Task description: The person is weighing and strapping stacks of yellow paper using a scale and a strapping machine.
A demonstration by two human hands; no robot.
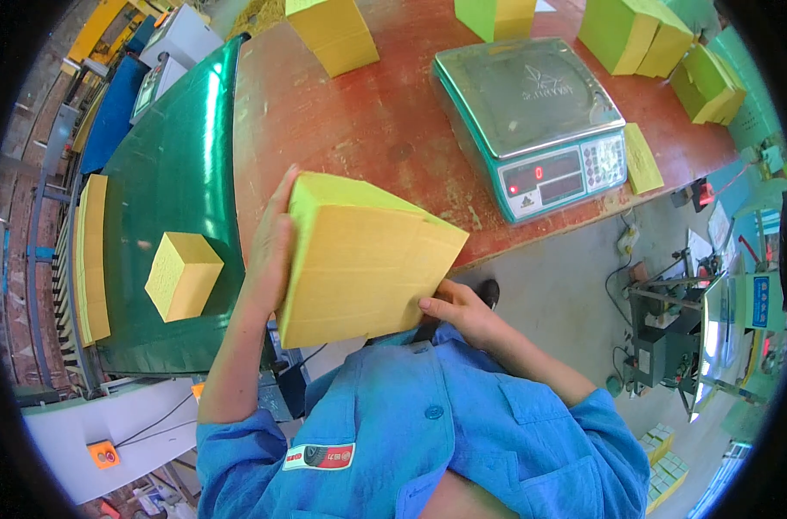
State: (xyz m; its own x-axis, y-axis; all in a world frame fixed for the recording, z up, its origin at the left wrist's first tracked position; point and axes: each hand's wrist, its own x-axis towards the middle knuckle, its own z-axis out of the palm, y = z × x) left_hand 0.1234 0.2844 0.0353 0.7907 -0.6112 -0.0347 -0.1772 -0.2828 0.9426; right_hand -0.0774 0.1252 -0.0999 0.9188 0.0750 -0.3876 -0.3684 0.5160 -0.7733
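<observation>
left hand and right hand both grip one yellow paper stack above the table.

A worn reddish-brown worktop fills the upper middle, with a green conveyor belt running along its left edge. Past the worktop's near edge lies a grey concrete floor, where cables trail toward a metal-framed machine at the right. Bright, even light falls over everything.
</observation>
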